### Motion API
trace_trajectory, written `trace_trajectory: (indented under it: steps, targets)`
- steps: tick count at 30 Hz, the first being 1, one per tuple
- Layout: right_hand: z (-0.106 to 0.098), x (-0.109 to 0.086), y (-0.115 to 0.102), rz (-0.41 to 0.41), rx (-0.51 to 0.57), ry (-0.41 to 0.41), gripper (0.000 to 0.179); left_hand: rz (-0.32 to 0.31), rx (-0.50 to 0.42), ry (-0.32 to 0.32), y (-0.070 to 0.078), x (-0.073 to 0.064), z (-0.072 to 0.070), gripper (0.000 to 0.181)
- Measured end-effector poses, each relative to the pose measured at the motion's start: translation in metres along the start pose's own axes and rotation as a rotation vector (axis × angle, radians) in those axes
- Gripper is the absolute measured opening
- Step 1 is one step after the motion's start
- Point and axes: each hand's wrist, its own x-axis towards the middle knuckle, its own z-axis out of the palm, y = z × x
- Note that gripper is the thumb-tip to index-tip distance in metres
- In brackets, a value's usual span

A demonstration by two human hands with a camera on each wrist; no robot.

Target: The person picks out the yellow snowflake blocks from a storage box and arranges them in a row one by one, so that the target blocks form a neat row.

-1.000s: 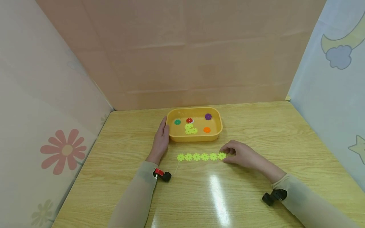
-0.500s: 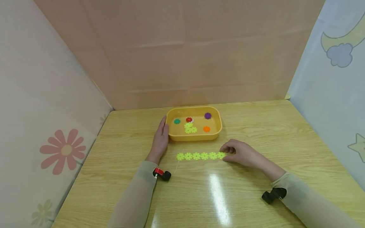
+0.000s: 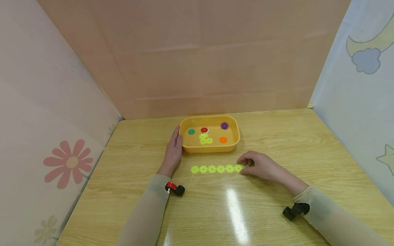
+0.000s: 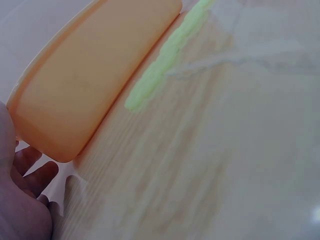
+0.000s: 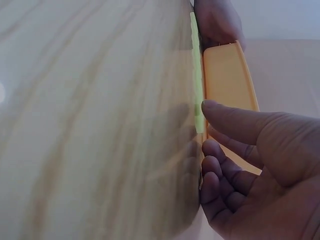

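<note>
A straight row of several yellow-green flower-shaped plastic discs [image 3: 211, 169] lies on the wooden table [image 3: 147, 143]. At its right end my right hand [image 3: 258, 166] pinches the last disc [image 3: 238, 168], thumb on the near edge and forefinger on the far edge. The right wrist view has the thumb tip [image 5: 210, 106] right at the row's end, other fingers curled beside it. Behind the row stands an orange-yellow plastic basin [image 3: 210, 149]. My left hand [image 3: 173, 150] rests its extended fingers against the basin's left side; the left wrist view catches those fingers [image 4: 42, 177] at the basin's end.
Inside the basin lie more flower discs: green [image 3: 191, 132], red [image 3: 204, 130], purple [image 3: 224, 126], orange [image 3: 223, 140] and a yellow-green cluster [image 3: 203, 138]. Cloth-covered panels [image 3: 197, 68] enclose the table at the back and both sides.
</note>
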Motion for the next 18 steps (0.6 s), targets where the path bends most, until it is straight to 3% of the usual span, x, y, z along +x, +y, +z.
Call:
trace_trajectory:
  steps: [6,11,18]
  targets:
    - [-0.011,0.004,-0.006,0.014,-0.020,0.037,0.033,0.002,-0.002,-0.001,0.001,0.000,0.000,0.058]
    - [-0.021,0.011,-0.018,-0.055,-0.027,0.090,0.032,0.008,-0.002,-0.009,-0.001,0.001,0.000,0.060]
    - [-0.032,0.034,-0.036,-0.081,-0.013,0.129,0.032,0.017,-0.003,-0.003,-0.002,0.002,0.000,0.061]
